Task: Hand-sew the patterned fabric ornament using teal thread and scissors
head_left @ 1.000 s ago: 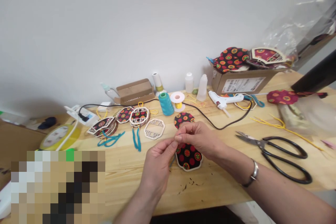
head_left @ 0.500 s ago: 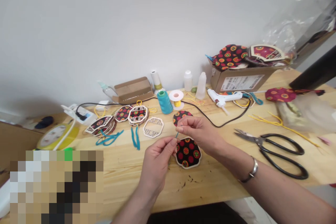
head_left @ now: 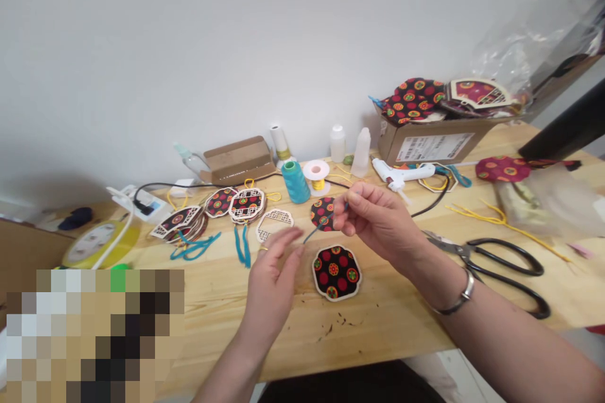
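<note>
My right hand (head_left: 378,217) is closed in a pinch on a thin teal cord (head_left: 324,222), held above the table. The cord slants down to the left, its lower end close to the fingertips of my left hand (head_left: 274,277). My left hand is open, fingers stretched out and thumb apart. Below and between the hands lies a black patterned fabric piece in a pale scalloped wooden frame (head_left: 336,272). Behind it, a round patterned fabric piece (head_left: 322,213) is partly covered by my right hand. An openwork wooden frame (head_left: 267,225) lies just beyond my left fingers.
Black-handled scissors (head_left: 501,258) lie right of my right wrist, partly hidden. A teal thread cone (head_left: 295,182), a yellow cord spool (head_left: 316,170) and a white glue gun (head_left: 401,173) stand or lie behind. Finished ornaments (head_left: 246,203) lie left; a filled cardboard box (head_left: 435,141) stands back right.
My hands have moved apart: the right went up and right with the teal cord, drawing more of it into view. My left fingers, pinched before, have spread. The framed fabric piece is now fully uncovered.
</note>
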Motion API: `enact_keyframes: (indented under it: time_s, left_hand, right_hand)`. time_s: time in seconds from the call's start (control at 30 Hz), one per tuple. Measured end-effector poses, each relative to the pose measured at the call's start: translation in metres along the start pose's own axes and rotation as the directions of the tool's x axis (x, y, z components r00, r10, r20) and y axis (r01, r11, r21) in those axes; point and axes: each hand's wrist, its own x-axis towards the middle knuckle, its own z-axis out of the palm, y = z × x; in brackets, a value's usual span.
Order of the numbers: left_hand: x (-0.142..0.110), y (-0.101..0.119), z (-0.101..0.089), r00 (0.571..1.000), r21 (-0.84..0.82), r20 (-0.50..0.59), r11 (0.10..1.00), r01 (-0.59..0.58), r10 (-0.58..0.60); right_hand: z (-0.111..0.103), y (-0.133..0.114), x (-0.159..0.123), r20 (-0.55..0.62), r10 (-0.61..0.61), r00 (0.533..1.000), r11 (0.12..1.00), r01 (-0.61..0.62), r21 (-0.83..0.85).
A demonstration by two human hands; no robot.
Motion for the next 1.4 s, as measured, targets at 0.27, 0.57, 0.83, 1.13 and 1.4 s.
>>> enact_keyframes:
  time_s: [0.27, 0.57, 0.83, 1.13, 1.4]
  left_hand:
    - [-0.014, 0.010, -0.002, 0.924, -0.147, 0.225, 0.927, 0.346, -0.309]
    - [-0.011, 0.008, 0.007, 0.686, -0.492, 0.528, 0.478, 0.728, -0.500]
    - [-0.005, -0.003, 0.003, 0.732, -0.493, 0.516, 0.545, 0.678, -0.445]
    - [0.000, 0.000, -0.002, 0.746, -0.526, 0.435, 0.531, 0.665, -0.504]
    - [0.001, -0.003, -0.002, 0.743, -0.477, 0.424, 0.570, 0.669, -0.518]
  right_hand:
    - [0.003, 0.005, -0.002, 0.022, -0.067, 0.998, 0.989, 0.069, -0.132]
    - [0.014, 0.006, -0.015, 0.251, 0.180, 0.951, 0.945, -0.096, -0.313]
    - [0.014, 0.002, -0.019, 0.390, 0.290, 0.874, 0.870, -0.070, -0.488]
    - [0.014, 0.003, -0.021, 0.433, 0.422, 0.796, 0.803, -0.106, -0.586]
    - [0.014, 0.007, -0.021, 0.464, 0.427, 0.776, 0.822, -0.119, -0.557]
